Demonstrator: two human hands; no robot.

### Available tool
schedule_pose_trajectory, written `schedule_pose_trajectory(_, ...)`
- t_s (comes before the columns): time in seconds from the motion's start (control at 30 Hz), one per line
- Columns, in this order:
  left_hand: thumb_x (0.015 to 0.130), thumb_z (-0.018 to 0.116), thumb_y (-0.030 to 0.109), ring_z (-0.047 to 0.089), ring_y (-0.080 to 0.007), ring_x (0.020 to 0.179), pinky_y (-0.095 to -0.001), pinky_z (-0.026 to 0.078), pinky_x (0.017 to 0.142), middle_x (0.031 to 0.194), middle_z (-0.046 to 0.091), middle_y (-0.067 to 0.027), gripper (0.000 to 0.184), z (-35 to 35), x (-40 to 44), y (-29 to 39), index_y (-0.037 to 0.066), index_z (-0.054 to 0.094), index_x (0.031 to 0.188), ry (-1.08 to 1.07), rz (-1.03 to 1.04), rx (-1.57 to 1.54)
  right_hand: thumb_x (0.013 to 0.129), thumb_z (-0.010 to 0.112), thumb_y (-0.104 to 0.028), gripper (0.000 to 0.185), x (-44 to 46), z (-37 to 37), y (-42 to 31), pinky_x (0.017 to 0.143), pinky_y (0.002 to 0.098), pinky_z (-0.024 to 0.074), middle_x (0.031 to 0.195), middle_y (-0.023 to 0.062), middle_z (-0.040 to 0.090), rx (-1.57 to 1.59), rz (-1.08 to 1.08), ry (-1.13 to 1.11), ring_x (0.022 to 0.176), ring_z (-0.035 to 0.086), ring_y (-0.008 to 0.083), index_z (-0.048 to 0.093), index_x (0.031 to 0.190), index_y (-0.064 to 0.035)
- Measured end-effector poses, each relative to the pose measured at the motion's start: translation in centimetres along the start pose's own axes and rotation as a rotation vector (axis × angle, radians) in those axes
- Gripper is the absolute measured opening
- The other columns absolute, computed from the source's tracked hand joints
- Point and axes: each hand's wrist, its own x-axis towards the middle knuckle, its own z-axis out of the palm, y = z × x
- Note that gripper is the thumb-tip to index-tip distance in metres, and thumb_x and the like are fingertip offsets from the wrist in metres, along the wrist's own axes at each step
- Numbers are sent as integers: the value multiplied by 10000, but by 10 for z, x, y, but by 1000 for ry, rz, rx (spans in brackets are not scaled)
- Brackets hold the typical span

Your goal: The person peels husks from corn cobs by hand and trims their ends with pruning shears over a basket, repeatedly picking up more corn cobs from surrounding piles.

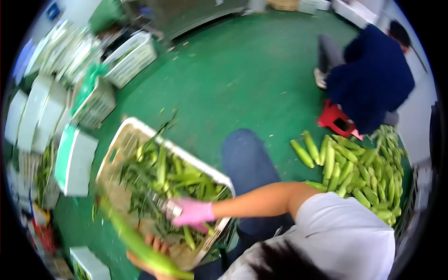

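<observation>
head view: left hand [155, 244] grips a tapering green corn ear [127, 232]; pink-gloved right hand [193, 212], a shiny metallic tool [171, 208].

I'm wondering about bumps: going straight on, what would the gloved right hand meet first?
The right hand would probably meet the green leaves in the crate, its metal tool leading; depth is unclear.
</observation>
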Motion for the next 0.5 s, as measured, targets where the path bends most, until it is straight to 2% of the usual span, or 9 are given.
schedule_pose_trajectory(0.03, 913, 494, 614, 405, -148, 643, -299, 333, 511, 808, 429, -13, 655, 37, 16, -10, 188, 486, 1411, 159, -50, 28, 807, 618, -130, 552, -8, -5, -18, 381, 379, 512, 850, 112, 607, -37, 57, 45, 454, 606, 253, 404, 1309, -45)
schedule_pose_trajectory(0.07, 909, 499, 618, 403, -149, 647, -305, 336, 526, 779, 395, -8, 596, 74, 32, -19, 200, 546, 1331, 318, -104, 48, 821, 686, -207, 621, 22, -16, 21, 539, 349, 542, 899, 85, 632, -229, -201, 225, 602, 617, 193, 420, 1363, -59)
schedule_pose_trajectory(0.1, 918, 521, 618, 535, -199, 742, -383, 469, 583, 853, 521, -57, 546, 65, 47, -8, 188, 578, 1251, 263, -214, 89, 827, 733, -269, 610, 22, -22, 3, 642, 324, 529, 956, 64, 635, -190, -2, 211, 718, 605, 155, 466, 1336, -63)
schedule_pose_trajectory(0.17, 931, 537, 609, 633, -292, 916, -523, 564, 750, 1020, 621, -134, 569, 37, 65, 16, 157, 574, 1274, 176, -246, 136, 838, 743, -277, 582, 21, -16, -43, 573, 320, 523, 1032, 72, 608, -270, -59, 184, 705, 601, 150, 466, 1299, -55)
schedule_pose_trajectory(0.23, 927, 592, 569, 638, -342, 1046, -595, 550, 890, 1162, 634, -187, 604, 5, 79, 40, 109, 554, 1316, 61, -228, 106, 843, 728, -247, 574, 52, -24, -50, 462, 273, 482, 989, 69, 586, -733, -486, 200, 613, 576, 117, 444, 1300, -45)
schedule_pose_trajectory(0.33, 887, 704, 474, 639, -308, 1052, -483, 543, 927, 1228, 629, -165, 642, -21, 78, 55, 77, 532, 1361, 207, -169, 324, 831, 726, -225, 580, 66, 15, -107, 383, 198, 411, 971, 67, 552, -700, -376, 79, 600, 561, 79, 429, 1295, -43)
schedule_pose_trajectory(0.37, 893, 721, 445, 618, -231, 1070, -392, 526, 905, 1205, 622, -86, 636, -21, 76, 57, 55, 519, 1353, 312, -192, 392, 821, 741, -251, 608, 75, 16, -98, 544, 248, 455, 1019, 81, 552, -712, -350, 24, 745, 581, 125, 438, 1302, -37)
schedule_pose_trajectory(0.43, 871, 756, 414, 603, -215, 1058, -369, 509, 912, 1218, 600, -70, 676, -11, 74, 57, 51, 487, 1374, 315, -103, 578, 800, 771, -304, 666, 94, 19, -80, 868, 348, 542, 1114, 109, 552, -735, -296, -86, 1035, 621, 218, 455, 1317, -25)
schedule_pose_trajectory(0.5, 846, 798, 342, 590, -196, 1051, -355, 495, 915, 1215, 584, -73, 668, -28, 76, 49, 44, 462, 1341, 346, 16, 731, 783, 787, -353, 781, 98, 17, -46, 1095, 401, 390, 1241, 191, 552, -795, -142, -85, 1227, 534, 316, 442, 1377, 18)
